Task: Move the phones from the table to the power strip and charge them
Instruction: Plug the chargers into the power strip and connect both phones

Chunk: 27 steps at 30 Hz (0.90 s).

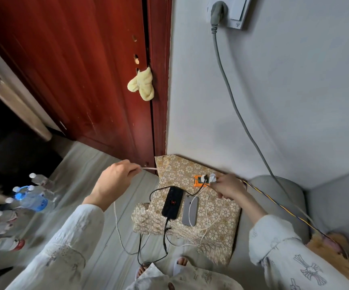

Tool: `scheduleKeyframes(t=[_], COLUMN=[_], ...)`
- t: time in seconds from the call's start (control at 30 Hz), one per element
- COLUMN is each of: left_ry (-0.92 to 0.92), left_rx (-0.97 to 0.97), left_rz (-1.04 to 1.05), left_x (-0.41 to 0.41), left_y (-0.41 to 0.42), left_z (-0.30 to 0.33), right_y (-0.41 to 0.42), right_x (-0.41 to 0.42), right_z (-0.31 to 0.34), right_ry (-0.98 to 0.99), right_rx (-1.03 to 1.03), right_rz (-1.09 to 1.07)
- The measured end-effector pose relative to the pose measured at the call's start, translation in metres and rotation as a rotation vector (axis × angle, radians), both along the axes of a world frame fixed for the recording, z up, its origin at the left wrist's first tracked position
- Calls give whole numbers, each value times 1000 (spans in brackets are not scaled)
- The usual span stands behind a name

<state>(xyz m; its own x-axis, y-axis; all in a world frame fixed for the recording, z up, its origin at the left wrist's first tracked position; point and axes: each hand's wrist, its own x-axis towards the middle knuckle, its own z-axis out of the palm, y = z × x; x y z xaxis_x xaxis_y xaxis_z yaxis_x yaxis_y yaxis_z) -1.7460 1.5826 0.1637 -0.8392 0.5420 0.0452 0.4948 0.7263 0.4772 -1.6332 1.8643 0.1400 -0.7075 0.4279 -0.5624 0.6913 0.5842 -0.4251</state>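
Note:
A black phone (pixel 172 202) and a silver phone (pixel 189 210) lie side by side on a small table under a gold patterned cloth (pixel 175 174). A black cable runs into the black phone's near end. At the back of the table sits an orange power strip (pixel 200 181). My right hand (pixel 228 188) is closed on a white charger plug (pixel 212 178) at the strip. My left hand (pixel 115 181) is raised left of the table and pinches the end of a white cable (pixel 149 168) that trails down to the floor.
A red wooden door (pixel 81 70) with a yellow cloth (pixel 142 85) on it stands behind. A grey cord (pixel 232 97) hangs down the wall from an outlet. Several water bottles (pixel 31 197) stand on the floor at left. A grey seat (pixel 278 195) is to the right.

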Motion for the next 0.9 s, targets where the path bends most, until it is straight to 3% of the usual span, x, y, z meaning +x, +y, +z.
scheduleKeyframes(t=[0.07,0.13,0.3,0.57,0.67,0.8,0.9], left_ry=[9,27,12,-141,-191,-133,-21], left_rx=[33,50,90,121,74,69,16], left_rz=[-75,-111,-141,0,104,114,27], left_x=[2,7,12,8,5,1,5], left_y=[13,26,32,4,-9,-10,1], left_z=[8,12,12,-10,-20,-13,1], right_y=[-21,-46,-82,-41,-15,-6,-20], right_x=[-8,-18,-26,-23,-16,-5,-5], right_z=[11,26,47,57,58,49,49], right_ry=[94,216,307,565,656,371,166], right_rx=[-70,-266,-547,-979,-975,-740,-762], right_rz=[133,205,313,-71,-197,29,158])
